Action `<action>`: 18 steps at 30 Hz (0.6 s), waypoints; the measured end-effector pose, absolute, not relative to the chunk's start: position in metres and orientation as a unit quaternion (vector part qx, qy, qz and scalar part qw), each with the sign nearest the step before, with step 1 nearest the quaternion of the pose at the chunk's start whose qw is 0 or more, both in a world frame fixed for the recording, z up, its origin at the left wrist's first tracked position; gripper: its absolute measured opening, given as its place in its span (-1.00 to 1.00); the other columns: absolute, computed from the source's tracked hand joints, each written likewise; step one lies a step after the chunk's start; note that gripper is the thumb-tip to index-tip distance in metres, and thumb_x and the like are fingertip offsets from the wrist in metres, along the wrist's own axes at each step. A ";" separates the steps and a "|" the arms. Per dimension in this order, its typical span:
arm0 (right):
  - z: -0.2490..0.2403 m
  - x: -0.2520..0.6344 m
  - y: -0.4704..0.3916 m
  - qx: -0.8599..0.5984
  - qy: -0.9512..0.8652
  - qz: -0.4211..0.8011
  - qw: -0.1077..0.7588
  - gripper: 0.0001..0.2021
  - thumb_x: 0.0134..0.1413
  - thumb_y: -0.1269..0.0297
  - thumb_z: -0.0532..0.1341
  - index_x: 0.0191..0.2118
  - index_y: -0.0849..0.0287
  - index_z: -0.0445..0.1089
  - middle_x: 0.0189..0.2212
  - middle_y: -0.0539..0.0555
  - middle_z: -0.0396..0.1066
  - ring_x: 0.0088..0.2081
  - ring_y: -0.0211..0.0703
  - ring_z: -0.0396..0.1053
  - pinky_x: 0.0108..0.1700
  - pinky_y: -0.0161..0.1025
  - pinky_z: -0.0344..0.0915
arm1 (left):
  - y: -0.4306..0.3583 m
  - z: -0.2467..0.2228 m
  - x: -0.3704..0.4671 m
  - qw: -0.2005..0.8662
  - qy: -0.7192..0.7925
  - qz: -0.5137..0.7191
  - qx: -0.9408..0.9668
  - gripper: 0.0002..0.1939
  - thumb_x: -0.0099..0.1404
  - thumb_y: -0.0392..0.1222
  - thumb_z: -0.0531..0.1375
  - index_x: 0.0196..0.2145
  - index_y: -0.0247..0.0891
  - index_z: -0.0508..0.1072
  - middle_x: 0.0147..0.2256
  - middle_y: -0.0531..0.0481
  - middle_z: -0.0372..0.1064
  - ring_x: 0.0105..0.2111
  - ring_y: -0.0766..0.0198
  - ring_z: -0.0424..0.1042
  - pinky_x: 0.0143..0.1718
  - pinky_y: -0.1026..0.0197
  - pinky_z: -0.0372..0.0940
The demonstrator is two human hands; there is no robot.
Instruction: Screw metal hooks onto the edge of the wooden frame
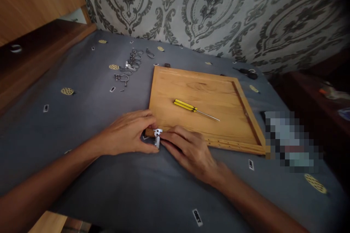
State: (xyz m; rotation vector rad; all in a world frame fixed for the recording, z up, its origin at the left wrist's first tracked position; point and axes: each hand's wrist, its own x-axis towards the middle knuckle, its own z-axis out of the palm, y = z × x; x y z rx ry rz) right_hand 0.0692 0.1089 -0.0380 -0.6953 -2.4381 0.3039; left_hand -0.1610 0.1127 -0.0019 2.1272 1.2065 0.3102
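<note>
A small silver metal bracket [157, 133] sits at the near left corner of a wooden framed board [191, 87]. My left hand [129, 131] holds the bracket between thumb and fingers, its fingers over the corner. From the right, my right hand [188, 149] reaches the bracket with its fingers pinched together; whatever lies between those fingertips is too small to make out. A yellow-handled screwdriver [186, 105] rests on the board, its shaft pointing right. Small holes run along the board's near edge.
Metal clamps and hooks [133, 58] lie beyond my left hand, with a small screw [121, 90] nearby. Dark-handled scissors [250, 73] are at the back right. A blurred-out object [292, 142] lies right of the board. A patterned wall hanging [213, 3] rises behind.
</note>
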 end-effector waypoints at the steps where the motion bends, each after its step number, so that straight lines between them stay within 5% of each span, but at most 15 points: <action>1: -0.039 0.069 0.109 -0.257 -0.916 0.112 0.288 -0.81 0.43 0.37 0.13 -0.07 0.25 0.50 -0.27 0.11 0.56 -0.30 -0.22 0.56 -0.27 -0.30 0.48 | 0.113 -0.002 -0.161 0.332 0.463 0.116 0.814 -0.72 0.19 -0.11 0.41 -0.30 -0.22 0.38 -0.25 0.08 0.32 -0.23 0.21 0.37 -0.26 0.21 0.16; 18: -0.036 0.070 0.100 -0.247 -0.938 0.065 0.233 -0.79 0.42 0.36 0.11 -0.18 0.24 0.49 -0.26 0.13 0.55 -0.36 -0.19 0.49 -0.37 -0.26 0.32 | 0.113 -0.003 -0.162 0.324 0.446 0.131 0.824 -0.73 0.20 -0.10 0.40 -0.29 -0.24 0.41 -0.27 0.09 0.31 -0.25 0.23 0.36 -0.27 0.21 0.17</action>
